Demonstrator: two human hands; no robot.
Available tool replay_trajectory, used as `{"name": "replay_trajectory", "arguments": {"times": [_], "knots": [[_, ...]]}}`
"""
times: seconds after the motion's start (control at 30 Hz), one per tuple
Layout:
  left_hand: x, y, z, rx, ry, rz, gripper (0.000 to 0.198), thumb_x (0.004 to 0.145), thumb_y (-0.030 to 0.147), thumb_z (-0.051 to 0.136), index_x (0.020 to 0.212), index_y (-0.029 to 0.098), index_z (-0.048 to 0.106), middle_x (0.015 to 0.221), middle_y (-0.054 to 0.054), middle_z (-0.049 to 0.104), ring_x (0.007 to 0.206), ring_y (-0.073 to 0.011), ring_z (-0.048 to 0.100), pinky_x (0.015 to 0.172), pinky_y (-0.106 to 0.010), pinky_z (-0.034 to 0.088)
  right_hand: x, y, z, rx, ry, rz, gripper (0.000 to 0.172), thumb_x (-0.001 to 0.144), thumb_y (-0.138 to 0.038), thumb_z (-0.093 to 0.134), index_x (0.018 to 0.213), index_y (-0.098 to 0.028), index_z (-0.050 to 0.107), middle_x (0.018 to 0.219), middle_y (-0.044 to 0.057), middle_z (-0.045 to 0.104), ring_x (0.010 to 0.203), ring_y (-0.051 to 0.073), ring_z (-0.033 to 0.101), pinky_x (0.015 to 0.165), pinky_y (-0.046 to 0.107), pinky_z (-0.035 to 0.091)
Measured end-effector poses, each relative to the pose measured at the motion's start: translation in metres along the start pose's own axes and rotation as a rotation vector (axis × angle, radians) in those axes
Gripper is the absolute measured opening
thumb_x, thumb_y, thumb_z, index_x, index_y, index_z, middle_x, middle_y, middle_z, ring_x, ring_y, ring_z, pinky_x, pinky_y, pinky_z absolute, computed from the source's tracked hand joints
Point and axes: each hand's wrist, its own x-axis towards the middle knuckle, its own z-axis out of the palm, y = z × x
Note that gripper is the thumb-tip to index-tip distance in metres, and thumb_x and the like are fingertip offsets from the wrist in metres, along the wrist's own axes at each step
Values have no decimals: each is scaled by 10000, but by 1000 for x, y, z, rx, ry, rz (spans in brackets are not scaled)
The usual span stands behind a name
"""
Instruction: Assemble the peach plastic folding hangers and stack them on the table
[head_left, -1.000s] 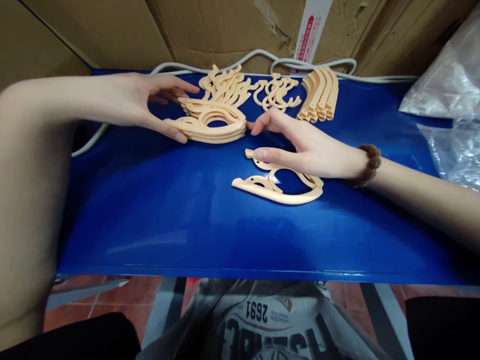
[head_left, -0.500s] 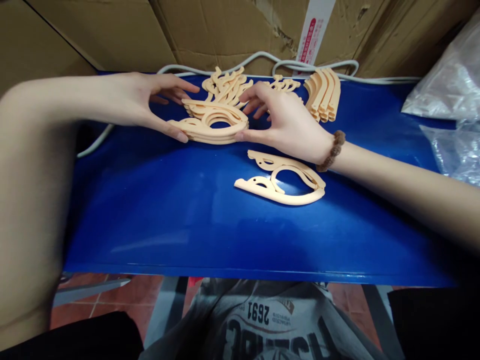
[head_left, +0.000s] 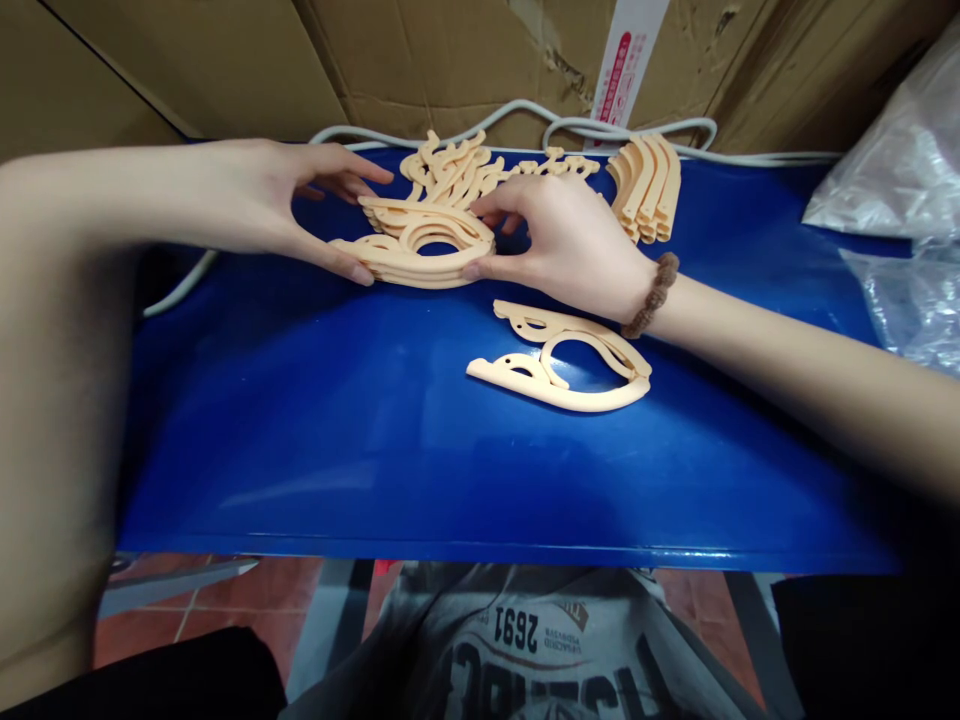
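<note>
A stack of beige folded plastic hangers [head_left: 427, 266] lies on the blue table between my hands. My left hand [head_left: 300, 205] is at its left end, thumb against the near edge and fingers spread behind. At the right end, my right hand [head_left: 551, 230] has its thumb and bent fingers around the stack's tip. One folded hanger [head_left: 592, 400] lies by itself nearer to me, below my right wrist.
Behind the stack are a pile of curvy beige pieces [head_left: 454, 170], small beige pieces [head_left: 559, 163] and curved beige arms [head_left: 651, 190]. A white cable [head_left: 517, 105] runs along cardboard [head_left: 450, 60]. Plastic bags [head_left: 892, 170] lie at right.
Both hands and the stack have shifted very slightly left. The fingers of my right hand have closed in more on the stack's right end.
</note>
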Motion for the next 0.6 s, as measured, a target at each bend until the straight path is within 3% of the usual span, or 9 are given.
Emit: {"name": "replay_trajectory", "arguments": {"times": [0.13,0.43,0.6], "knots": [[-2,1,-1,0,-20,-35,1198,648,955,768,1621,298,530,1515,-34,642,1315,-389,621,1180,-586,439,1,-8,-3,2,25,141,279,917,-493,784,1056,-251,777,1178,82,804,1084,325,730,927,455,543],[-2,-1,-1,2,22,-26,1118,653,866,859,1587,323,575,1457,-20,674,1303,-388,633,1160,-582,460,1,-10,-5,43,37,164,262,905,-439,815,1062,-234,773,1189,80,810,1084,320,747,918,433,530],[7,-17,6,-37,1,-3,1284,577,775,965,1660,294,470,1475,-46,658,1275,-363,629,1170,-602,456,1,-7,-1,99,31,163,457,876,-445,840,1249,-217,710,1269,97,788,1168,329,731,976,434,545]]}}
